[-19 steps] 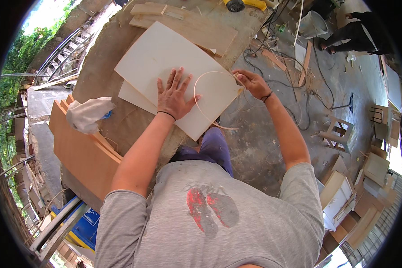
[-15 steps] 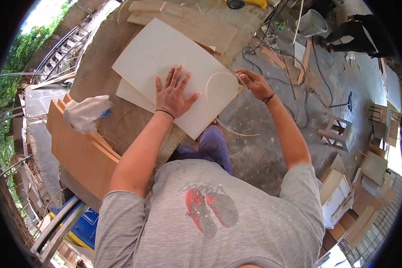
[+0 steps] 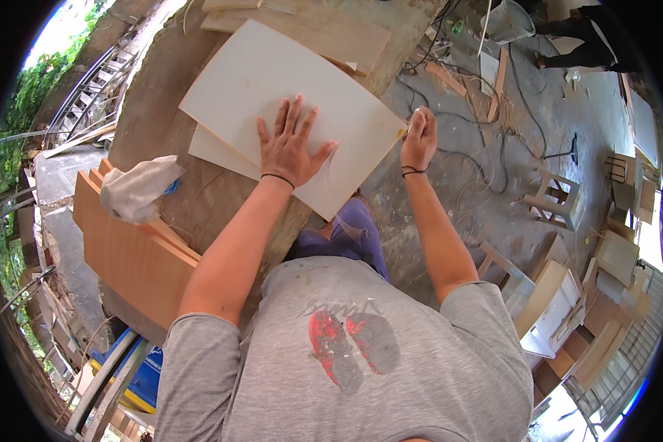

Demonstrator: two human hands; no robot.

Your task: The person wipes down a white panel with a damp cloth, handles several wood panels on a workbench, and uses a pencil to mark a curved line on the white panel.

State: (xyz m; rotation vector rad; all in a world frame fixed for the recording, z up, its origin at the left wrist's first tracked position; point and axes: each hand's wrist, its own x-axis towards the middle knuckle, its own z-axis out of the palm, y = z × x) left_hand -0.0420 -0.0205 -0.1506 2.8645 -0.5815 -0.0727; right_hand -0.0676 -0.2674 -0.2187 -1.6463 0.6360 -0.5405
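A white rectangular board (image 3: 272, 81) lies slanted on the worktable, its right corner jutting past the table's edge. My left hand (image 3: 291, 151) rests flat on its face, fingers spread. Off that right corner my right hand (image 3: 420, 140) is closed, with fingers curled together and the thumb up. Whatever it may hold is too small or hidden to name. A yellowish mark shows on the board at the corner beside it. Under the board, a second white panel (image 3: 217, 153) sticks out toward the left.
Brown wood-grain panels (image 3: 136, 243) stand at the left, a whitish cloth (image 3: 140, 190) on top. Thin boards (image 3: 309, 37) lie at the far side of the worktable (image 3: 155, 96). Cables, offcuts, a bucket (image 3: 510, 20) and a stool (image 3: 556, 199) are on the floor at right, with a person (image 3: 589, 40) beyond.
My right hand has turned upright and shifted slightly away from the board's corner. The thin curled strip over the board has dropped away. My left hand stays flat in place.
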